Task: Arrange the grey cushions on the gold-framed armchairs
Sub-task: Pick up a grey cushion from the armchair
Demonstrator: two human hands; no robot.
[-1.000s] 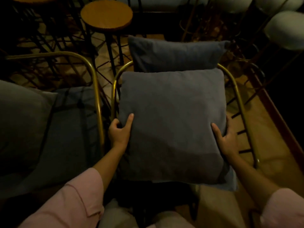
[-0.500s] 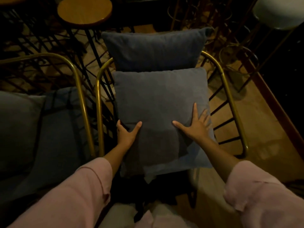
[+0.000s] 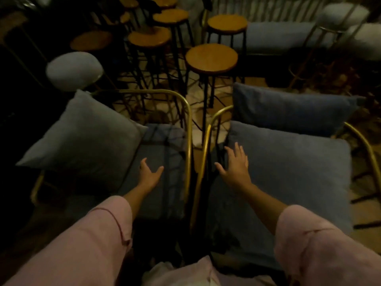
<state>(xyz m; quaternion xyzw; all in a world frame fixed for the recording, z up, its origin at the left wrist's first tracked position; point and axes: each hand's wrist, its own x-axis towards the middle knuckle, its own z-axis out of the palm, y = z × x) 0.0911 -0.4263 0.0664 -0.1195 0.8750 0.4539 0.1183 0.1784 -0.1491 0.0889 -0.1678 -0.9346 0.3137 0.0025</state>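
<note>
Dim room, stools (image 3: 211,57) behind. Left hand (image 3: 149,174) open, empty, over left armchair (image 3: 186,129); right hand (image 3: 235,164) spread on seat cushion (image 3: 288,168). Risk: slanted cushion (image 3: 82,137) slipping off.

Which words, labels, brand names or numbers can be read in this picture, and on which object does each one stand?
None: no readable text shows anywhere.
The grey seat cushion, the tilted cushion, the gold frames and the wooden stools bear no visible print or tag.
The picture is dim and blurred, so any small label could not be read.
</note>
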